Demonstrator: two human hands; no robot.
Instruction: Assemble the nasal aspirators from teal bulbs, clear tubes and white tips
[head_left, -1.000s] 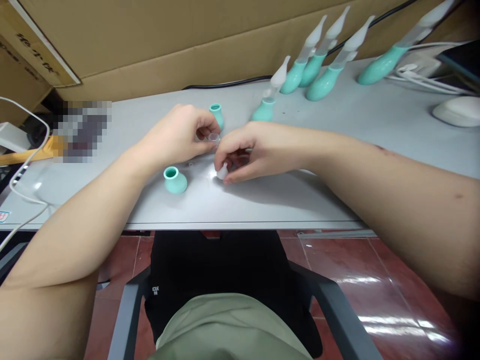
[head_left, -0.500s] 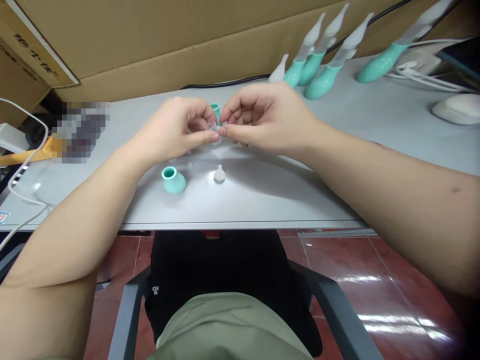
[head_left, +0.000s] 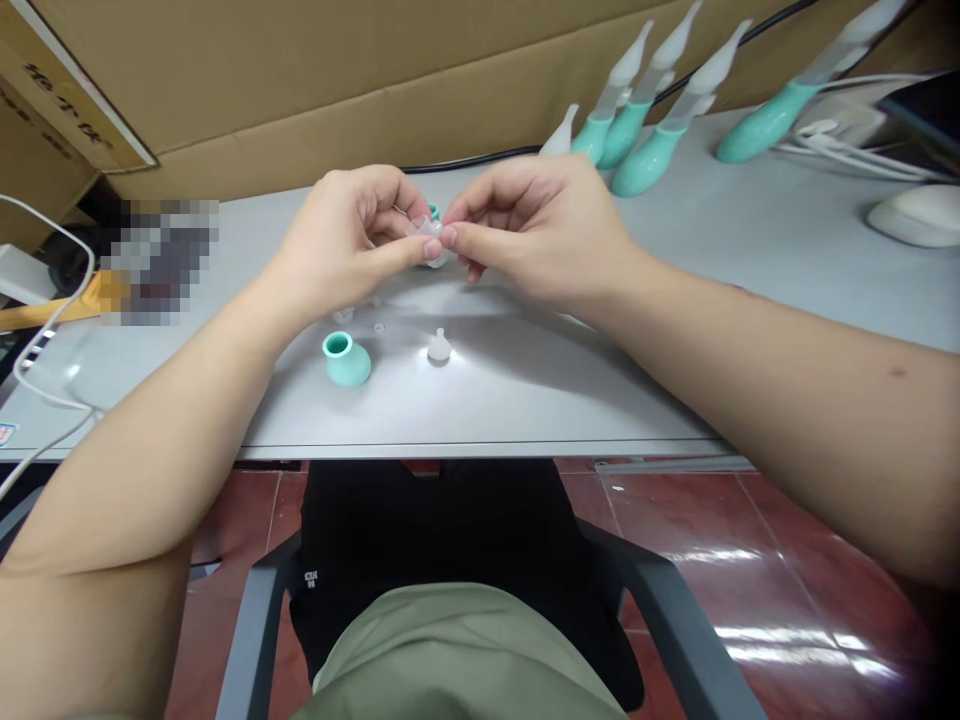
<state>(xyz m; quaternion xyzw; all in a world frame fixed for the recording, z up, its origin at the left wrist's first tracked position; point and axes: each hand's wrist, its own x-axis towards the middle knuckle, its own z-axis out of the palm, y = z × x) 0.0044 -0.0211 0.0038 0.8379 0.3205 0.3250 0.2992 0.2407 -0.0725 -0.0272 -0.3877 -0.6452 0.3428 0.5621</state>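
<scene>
My left hand (head_left: 367, 225) is closed in a pinch on a small clear plastic piece (head_left: 426, 230), held above the desk. The thumb and forefinger of my right hand (head_left: 525, 225) pinch at the right end of that piece, so the fingertips nearly meet; any tiny part between them is hidden. Behind my fingers shows the rim of a teal part (head_left: 434, 211). Nearer to me a teal rubber bulb (head_left: 348, 360) rests with its open mouth tilted up. To its right sits a small whitish nozzle tip (head_left: 439, 346). A tiny clear ring (head_left: 379, 327) lies between them.
Several teal bulb aspirators with white tips (head_left: 651, 160) stand or lean along the cardboard wall (head_left: 315, 80) at the back right. A white mouse (head_left: 916, 216) and cables are at the far right. A white cable (head_left: 56, 400) runs down the left side, near a yellow-handled object (head_left: 52, 315).
Both hands have lifted slightly, away from me, keeping their pinch on the clear plastic piece. More of the piece now shows between the fingers. The parts on the desk stay put.
</scene>
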